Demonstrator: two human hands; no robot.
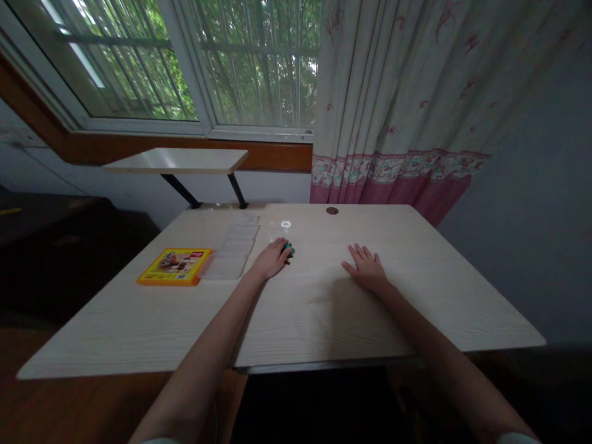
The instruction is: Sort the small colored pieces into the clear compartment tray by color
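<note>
A small green-and-blue cluster [289, 250] sat at the desk's middle, partly hidden by the left hand [272, 259], whose fingers grasped it. Toward three o'clock from it, the right hand [367, 269] lay released, palm down, fingers spread. At nine o'clock came a clear plastic tray [230, 251], then a yellow box [174, 266]. The cable hole [332, 211] lay between one and two o'clock on the desk [296, 327].

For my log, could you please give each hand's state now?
Left hand: curled against small colourful pieces; grip unclear.
Right hand: open, fingers spread over the table.
</note>
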